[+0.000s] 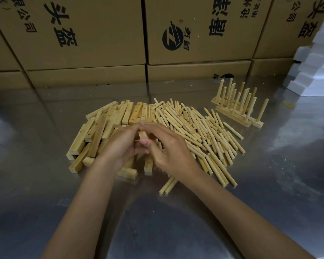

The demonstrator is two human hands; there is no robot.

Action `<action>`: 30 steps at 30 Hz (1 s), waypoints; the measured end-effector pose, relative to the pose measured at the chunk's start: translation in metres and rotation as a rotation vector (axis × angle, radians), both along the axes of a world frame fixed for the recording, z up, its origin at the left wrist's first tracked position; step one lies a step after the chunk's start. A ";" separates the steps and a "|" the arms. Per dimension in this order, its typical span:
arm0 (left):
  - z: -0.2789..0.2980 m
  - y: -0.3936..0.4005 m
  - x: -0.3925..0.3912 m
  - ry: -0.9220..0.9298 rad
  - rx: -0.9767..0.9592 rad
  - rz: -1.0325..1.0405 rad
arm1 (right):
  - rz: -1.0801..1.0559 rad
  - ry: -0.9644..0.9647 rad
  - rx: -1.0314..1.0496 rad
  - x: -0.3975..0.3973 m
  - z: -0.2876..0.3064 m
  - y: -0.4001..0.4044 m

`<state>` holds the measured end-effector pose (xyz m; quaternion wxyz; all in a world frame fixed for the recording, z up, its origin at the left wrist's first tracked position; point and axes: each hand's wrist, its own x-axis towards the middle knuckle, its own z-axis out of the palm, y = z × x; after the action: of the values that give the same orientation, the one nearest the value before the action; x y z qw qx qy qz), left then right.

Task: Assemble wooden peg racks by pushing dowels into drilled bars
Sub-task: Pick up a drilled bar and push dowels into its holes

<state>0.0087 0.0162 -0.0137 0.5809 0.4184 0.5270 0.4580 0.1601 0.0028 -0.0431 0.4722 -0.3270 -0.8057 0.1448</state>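
Observation:
A heap of drilled wooden bars point(108, 124) lies left of centre on the steel table, with a spread of loose dowels point(200, 131) to its right. My left hand point(120, 144) and my right hand point(168, 146) meet over the middle of the heap, fingers curled around one wooden bar point(143, 135) held between them. Only the bar's end shows between my fingers. Whether a dowel is also in my fingers I cannot make out. Finished peg racks point(238, 107) with upright dowels stand at the back right.
Stacked cardboard boxes point(195, 34) wall off the back of the steel table point(45, 184). White foam blocks point(314, 68) are piled at the far right. Two dowels point(167, 185) lie apart near my right wrist.

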 end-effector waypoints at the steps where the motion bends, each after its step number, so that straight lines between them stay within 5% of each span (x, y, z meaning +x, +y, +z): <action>1: -0.001 0.001 -0.001 -0.083 -0.013 0.004 | 0.010 -0.016 0.013 0.000 0.000 0.000; 6: -0.002 0.004 -0.012 -0.340 -0.057 -0.027 | 0.029 -0.067 -0.022 0.007 0.008 0.002; 10: -0.005 0.006 -0.013 -0.257 -0.010 0.028 | -0.390 -0.010 -0.088 0.038 0.017 0.017; 16: -0.007 0.008 -0.015 -0.229 0.035 0.023 | -0.482 -0.419 -0.514 0.069 0.006 0.033; 21: -0.009 0.006 -0.011 -0.193 0.025 -0.033 | -0.485 -0.589 -0.482 0.060 0.000 0.034; 30: -0.013 0.007 -0.004 -0.320 0.077 -0.087 | -0.591 -0.386 -0.403 0.059 0.001 0.030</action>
<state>0.0049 0.0231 -0.0265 0.6602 0.3845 0.3911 0.5132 0.2194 0.0329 -0.0417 0.2598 -0.6517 -0.7064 0.0938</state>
